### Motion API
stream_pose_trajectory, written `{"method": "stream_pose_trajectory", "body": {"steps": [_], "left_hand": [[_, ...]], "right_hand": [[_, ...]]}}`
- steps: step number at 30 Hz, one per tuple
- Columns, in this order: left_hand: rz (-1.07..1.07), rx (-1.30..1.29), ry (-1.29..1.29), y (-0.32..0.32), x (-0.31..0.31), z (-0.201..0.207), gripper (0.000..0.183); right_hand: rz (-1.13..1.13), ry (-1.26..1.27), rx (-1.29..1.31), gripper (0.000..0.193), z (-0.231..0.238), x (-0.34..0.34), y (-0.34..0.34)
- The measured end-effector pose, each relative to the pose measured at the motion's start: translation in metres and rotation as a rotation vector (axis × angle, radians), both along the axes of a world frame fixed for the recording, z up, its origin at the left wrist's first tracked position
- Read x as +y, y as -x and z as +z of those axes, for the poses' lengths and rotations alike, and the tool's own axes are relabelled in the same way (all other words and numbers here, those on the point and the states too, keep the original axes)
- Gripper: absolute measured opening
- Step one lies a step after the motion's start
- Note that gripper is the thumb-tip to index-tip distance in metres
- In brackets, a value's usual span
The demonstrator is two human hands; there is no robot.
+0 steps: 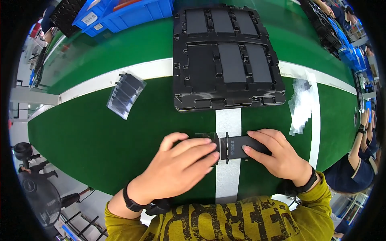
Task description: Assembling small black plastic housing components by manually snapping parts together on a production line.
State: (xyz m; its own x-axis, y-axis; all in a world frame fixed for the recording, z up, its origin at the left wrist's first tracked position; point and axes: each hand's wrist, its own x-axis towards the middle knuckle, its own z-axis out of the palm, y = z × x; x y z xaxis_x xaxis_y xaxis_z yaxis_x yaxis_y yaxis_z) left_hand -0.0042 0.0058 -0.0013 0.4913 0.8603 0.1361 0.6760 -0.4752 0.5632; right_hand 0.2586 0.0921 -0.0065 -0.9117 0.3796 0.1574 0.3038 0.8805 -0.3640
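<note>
A flat black battery pack (241,147) lies on the white strip of the work surface, its left end crossed by a narrow dark tab piece. My right hand (279,154) grips its right part, with thumb and fingers closed on its edges. Just left of the pack is a thin, dark, glossy film piece (214,140), mostly covered. My left hand (181,166) rests over this film, fingers stretched out and fingertips close to the pack's end. Beyond my hands stands a black moulded tray (197,64) holding several flat dark packs in its pockets.
A clear sheet with dark strips (126,93) lies at left. Shiny clear films (301,106) are piled at right. Blue bins (128,18) stand at the far left. A black fan (38,197) is at the near left. Another person (352,172) sits at the right.
</note>
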Motion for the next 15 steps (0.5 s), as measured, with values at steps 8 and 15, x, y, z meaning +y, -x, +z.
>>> {"method": "stream_pose_trajectory", "body": {"steps": [8, 15], "left_hand": [[-0.127, 0.182, -0.237, -0.026, 0.009, -0.015, 0.02], [0.301, -0.453, 0.107, -0.019, 0.009, -0.026, 0.011]], "right_hand": [[-0.032, 0.076, 0.095, 0.037, -0.002, 0.0, -0.004], [-0.005, 0.048, 0.127, 0.037, -0.007, 0.001, -0.002]]}}
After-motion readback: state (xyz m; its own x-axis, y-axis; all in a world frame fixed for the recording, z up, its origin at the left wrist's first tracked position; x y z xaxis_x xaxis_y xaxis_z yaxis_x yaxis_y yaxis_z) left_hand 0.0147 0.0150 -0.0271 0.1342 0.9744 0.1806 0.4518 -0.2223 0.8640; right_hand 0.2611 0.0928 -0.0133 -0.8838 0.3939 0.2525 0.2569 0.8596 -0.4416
